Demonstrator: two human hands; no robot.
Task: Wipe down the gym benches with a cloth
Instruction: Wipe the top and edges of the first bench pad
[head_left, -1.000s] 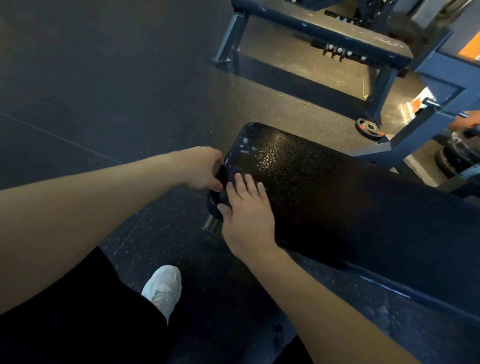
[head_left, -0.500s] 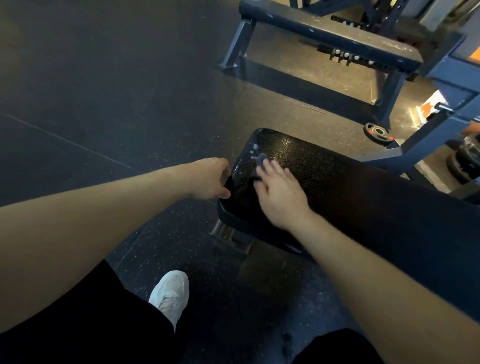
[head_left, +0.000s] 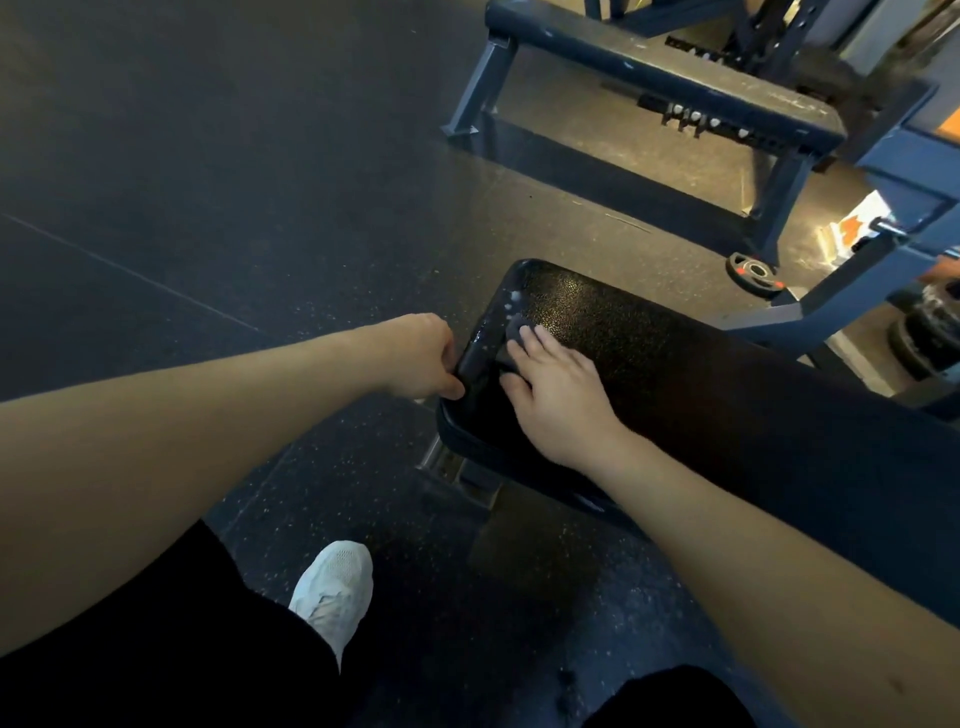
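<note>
Where the black padded table (head_left: 701, 374), running rightward, ends at open floor (head_left: 260, 208), my flat right grip (head_left: 558, 395) presses grey cloth (head_left: 514, 332); left grip (head_left: 421, 358) curled, hold unclear.

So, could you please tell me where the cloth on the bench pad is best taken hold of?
Probably at the grey edge of the cloth peeking past the right hand, pinched from above, coming from the end of the bench pad. The rest lies flat under that hand, so only this edge is free.
</note>
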